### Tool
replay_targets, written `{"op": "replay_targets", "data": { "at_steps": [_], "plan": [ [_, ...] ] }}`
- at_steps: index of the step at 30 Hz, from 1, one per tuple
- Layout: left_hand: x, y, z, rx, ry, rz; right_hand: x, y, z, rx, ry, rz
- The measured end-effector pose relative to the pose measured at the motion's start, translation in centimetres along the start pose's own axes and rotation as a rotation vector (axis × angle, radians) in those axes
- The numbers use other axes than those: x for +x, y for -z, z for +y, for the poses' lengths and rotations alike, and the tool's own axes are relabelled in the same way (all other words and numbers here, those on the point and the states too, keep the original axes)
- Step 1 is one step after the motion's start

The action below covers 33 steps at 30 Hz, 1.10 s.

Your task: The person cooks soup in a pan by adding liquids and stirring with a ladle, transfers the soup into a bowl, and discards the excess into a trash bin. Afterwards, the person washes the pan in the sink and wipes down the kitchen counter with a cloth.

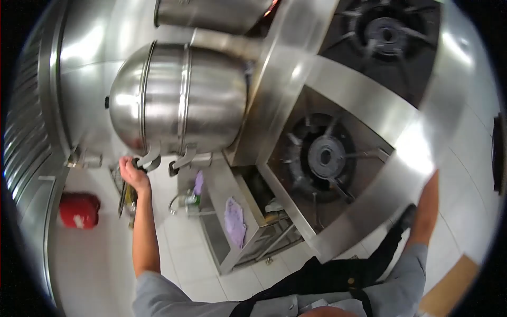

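The work in hand seems to be at the large shiny steel pot [214,95], which is beside the stainless steel stove [364,79], its domed steel lid [124,95] pointing to the left of the view. I judge that the present step is taking hold of the lid's side. The left hand [134,174] is at a curved steel handle with a black grip [152,160], near the lid's rim; its fingers look bent closely around the black part, although blur hides the exact contact. A second curved steel handle [186,157], lower on the pot's side, is near but apart from this hand.

From this grip, the next move would call for a firm hold and a steady wrist, because the lid looks wide and probably heavy.

The left forearm [146,238] reaches almost straight forward from the shoulder, and the hand bends a little outward at the wrist. The right forearm [426,214] extends towards the stove's outer edge, where the right hand is hidden, so I cannot tell how its fingers are.
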State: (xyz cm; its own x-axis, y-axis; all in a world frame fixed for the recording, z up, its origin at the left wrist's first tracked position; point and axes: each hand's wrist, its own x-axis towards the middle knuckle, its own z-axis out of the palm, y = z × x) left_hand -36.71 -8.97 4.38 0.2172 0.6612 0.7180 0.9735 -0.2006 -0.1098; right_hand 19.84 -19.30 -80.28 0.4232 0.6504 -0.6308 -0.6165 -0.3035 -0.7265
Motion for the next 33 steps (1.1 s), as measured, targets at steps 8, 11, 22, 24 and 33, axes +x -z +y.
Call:
{"op": "replay_targets", "data": {
  "at_steps": [8, 11, 22, 24, 33],
  "plan": [
    [0.0, -0.2, 1.1, -0.073, 0.01, 0.001, 8.3, -2.8, 4.5, -0.135, -0.093, 0.043],
    [-0.1, -0.2, 1.0, -0.078, -0.003, -0.013, 7.7, -2.0, 5.7, -0.156, -0.122, 0.054],
    [-0.4, -0.2, -0.5, 0.463, -0.423, 0.087, -4.9, 6.2, 2.7, -0.168, -0.179, 0.004],
    [-1.3, -1.3, 2.6, 0.086, -0.084, 0.14, -12.1, 9.7, 2.8, -0.077, -0.241, -0.14],
    [-36.2, 8.2, -9.8, 0.026, 0.583, -0.069, -44.9, 21.0, -7.4, -0.699, -0.243, -0.37]
  ]
}}
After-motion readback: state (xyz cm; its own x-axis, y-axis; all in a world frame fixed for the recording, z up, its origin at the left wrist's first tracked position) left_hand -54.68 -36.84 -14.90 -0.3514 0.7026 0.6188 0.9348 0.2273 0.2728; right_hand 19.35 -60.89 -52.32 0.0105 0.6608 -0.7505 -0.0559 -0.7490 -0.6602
